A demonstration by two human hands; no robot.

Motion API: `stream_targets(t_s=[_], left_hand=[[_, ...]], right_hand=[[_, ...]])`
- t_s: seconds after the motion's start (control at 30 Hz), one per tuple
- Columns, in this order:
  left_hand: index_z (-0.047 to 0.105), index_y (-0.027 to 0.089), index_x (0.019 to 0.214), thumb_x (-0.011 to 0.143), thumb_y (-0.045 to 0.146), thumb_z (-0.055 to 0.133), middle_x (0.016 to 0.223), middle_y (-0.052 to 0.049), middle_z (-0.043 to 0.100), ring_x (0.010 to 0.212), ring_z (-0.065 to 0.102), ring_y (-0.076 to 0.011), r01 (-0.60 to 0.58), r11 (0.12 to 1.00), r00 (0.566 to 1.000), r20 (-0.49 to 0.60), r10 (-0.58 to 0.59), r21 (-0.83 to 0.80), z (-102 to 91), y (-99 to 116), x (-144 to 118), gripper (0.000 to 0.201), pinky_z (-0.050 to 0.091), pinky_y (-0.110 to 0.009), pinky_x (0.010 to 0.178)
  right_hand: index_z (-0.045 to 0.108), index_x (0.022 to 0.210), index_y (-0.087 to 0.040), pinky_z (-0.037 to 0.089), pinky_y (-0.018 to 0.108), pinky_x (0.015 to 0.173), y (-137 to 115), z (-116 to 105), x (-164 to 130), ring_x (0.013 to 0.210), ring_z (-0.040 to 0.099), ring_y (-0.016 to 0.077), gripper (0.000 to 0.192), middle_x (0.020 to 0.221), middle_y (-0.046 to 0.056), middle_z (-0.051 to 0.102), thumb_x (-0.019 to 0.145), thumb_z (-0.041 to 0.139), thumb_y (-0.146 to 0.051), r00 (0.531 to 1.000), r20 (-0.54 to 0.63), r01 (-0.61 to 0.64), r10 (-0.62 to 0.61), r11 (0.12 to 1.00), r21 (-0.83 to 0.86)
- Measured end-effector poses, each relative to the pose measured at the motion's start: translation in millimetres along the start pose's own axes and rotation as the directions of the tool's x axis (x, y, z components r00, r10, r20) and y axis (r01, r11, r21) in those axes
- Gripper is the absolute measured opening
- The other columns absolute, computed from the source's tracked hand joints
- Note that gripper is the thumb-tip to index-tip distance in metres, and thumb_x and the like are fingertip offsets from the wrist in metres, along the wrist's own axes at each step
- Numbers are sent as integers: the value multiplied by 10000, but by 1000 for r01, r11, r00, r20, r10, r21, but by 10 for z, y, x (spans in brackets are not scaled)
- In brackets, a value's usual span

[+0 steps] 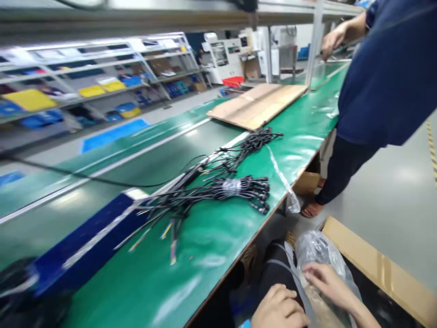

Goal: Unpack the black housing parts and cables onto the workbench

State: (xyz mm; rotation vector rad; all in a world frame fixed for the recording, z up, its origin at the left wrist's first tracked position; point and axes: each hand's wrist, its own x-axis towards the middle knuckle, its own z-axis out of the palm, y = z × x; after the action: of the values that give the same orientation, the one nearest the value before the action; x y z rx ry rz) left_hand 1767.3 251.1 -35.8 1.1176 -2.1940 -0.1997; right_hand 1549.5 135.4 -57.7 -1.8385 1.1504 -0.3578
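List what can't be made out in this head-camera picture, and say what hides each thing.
- Left hand: bottom edge cuts it off; grip unclear.
- Right hand: rests on the plastic bag; contents blurred behind crinkled film.
- Cable bundle: wire ends smeared by motion blur.
- Shelves: contents blurred, only coloured patches.
- Co-worker's hand: what it touches is too small to tell.

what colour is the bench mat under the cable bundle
Green, seen in the head view: the bench mat under the cable bundle.

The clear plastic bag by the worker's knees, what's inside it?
The plastic bag looks crinkled and glossy; its contents cannot be made out. The right hand rests on it, the left hand beside it.
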Motion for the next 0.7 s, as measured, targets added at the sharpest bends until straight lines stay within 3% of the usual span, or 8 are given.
stream_targets(t_s=[0.07,0.13,0.2,0.27,0.33,0.4,0.53,0.7], left_hand=[[670,320,1066,970,395,555,896,53,743,1040,645,-163,33,993,997,-66,-25,111,-620,109,-137,168,405,-328,1054],[651,282,1155,950,453,554,1048,4,732,1148,603,-220,148,961,989,-18,-148,233,-1272,142,-346,285,399,-407,1087],[605,284,1259,939,428,570,1223,-31,678,1235,554,-266,257,898,950,75,-302,358,-1821,111,-628,353,412,-487,1090],[534,321,1358,931,426,588,1368,-50,595,1295,513,-295,305,848,907,141,-398,433,-2185,50,-926,443,427,-545,1081],[432,341,1451,915,481,602,1480,-75,495,1362,451,-323,328,840,885,171,-434,432,-2364,-10,-1156,580,422,-585,1088],[356,330,1500,913,494,599,1548,-92,405,1432,357,-334,366,851,872,179,-455,376,-2411,-54,-1270,656,381,-603,1125],[410,291,1466,910,353,619,1565,-97,373,1479,275,-302,448,861,851,179,-493,242,-2369,-101,-1216,597,275,-587,1199],[464,275,1422,843,297,694,1538,-106,409,1471,292,-302,467,868,852,177,-493,171,-2363,-139,-1105,624,252,-584,1208]], right_hand=[[692,1052,-364,557,366,697,-576,-49,106,739,677,225,199,828,16,711,917,552,-410,971,-123,207,-206,978,-5],[663,1136,-303,531,389,813,-1250,-51,342,848,671,233,245,931,47,712,914,588,-376,838,-295,429,-459,889,-164],[650,1173,-239,472,408,920,-1928,31,696,961,649,244,288,1007,74,709,910,619,-354,666,-292,572,-687,721,-392],[598,1272,-208,412,432,986,-2501,182,1113,1086,603,270,419,1152,108,681,888,661,-363,576,-196,581,-793,567,-584],[493,1402,-192,337,461,1064,-2893,352,1522,1211,532,300,670,1288,132,622,806,756,-348,596,-67,528,-800,453,-718],[422,1460,-188,297,487,1082,-3083,488,1854,1247,502,328,832,1335,149,591,744,809,-363,679,-19,426,-734,415,-804],[393,1478,-139,355,443,956,-3021,592,2139,1097,572,336,921,1201,177,653,747,765,-559,801,-121,222,-587,478,-850],[497,1412,-139,315,411,965,-2754,612,1973,1117,545,311,736,1233,173,647,829,693,-544,661,-167,272,-732,440,-856]])
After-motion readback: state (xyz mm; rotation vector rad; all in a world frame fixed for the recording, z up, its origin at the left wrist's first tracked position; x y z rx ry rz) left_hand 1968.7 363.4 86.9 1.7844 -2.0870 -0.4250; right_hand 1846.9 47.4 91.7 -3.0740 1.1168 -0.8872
